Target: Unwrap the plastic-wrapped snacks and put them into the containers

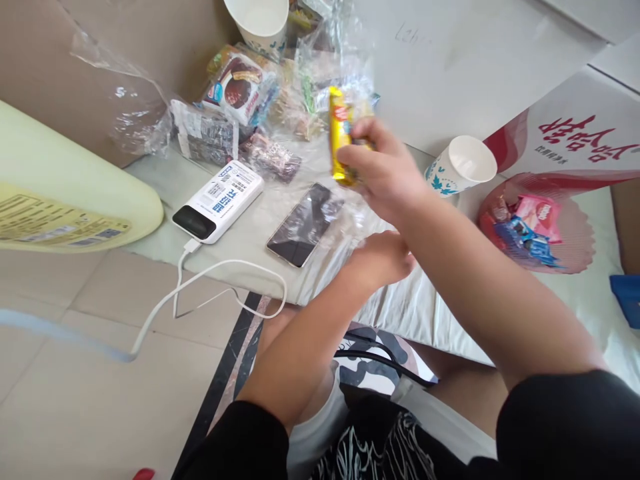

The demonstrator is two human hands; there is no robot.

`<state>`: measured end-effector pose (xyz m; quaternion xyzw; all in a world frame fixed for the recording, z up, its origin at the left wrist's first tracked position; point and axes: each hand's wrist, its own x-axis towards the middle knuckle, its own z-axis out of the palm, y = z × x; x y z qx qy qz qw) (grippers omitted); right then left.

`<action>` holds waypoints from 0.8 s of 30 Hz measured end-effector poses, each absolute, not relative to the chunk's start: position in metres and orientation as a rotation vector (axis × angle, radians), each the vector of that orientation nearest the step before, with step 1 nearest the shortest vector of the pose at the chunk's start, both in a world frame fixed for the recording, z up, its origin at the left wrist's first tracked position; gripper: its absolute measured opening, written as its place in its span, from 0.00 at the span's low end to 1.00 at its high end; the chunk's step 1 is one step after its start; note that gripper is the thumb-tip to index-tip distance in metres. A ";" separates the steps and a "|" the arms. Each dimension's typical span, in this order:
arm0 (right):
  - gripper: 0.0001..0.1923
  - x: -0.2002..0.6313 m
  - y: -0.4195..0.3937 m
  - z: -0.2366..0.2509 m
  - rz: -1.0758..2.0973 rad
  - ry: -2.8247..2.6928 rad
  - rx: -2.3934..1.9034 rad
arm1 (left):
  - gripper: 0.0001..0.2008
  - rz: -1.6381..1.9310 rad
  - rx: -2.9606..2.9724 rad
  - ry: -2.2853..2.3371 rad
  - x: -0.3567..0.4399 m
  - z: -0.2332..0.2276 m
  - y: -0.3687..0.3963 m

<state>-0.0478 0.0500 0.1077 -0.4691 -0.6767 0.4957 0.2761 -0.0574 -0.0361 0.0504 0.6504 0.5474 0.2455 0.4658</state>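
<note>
My right hand is raised over the low table and grips a yellow snack bar upright between thumb and fingers. My left hand rests lower, on a clear plastic bag at the table's front edge, fingers curled on the film; whether it pinches it I cannot tell. A black phone lies face up just left of that hand. Behind the bar sits a heap of wrapped snacks in crumpled clear plastic.
A white power bank with a white cable hangs off the table's left front. Paper cups stand at the back and right. A red-and-white box holds candies at right. A pale yellow board juts in at left.
</note>
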 end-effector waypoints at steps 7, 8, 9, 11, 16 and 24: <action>0.16 0.121 -0.016 0.129 1.126 -1.438 -1.208 | 0.19 1.013 1.355 1.016 -0.039 0.049 -0.024; 0.18 0.136 -0.022 0.118 1.136 -1.376 -1.237 | 0.20 1.022 1.232 0.926 -0.033 0.048 -0.023; 0.20 0.148 -0.026 0.104 1.136 -1.345 -1.275 | 0.19 1.004 1.105 0.827 -0.027 0.047 -0.022; 0.19 0.163 -0.033 0.073 1.019 -1.445 -1.354 | 0.17 0.950 0.838 0.651 -0.012 0.042 -0.021; 0.12 0.174 -0.044 0.021 0.721 -1.869 -1.327 | 0.29 0.936 0.608 0.778 0.018 0.027 -0.021; 0.46 0.216 -0.046 0.039 1.200 -1.944 -0.781 | 0.32 0.860 0.711 0.879 0.031 0.029 -0.007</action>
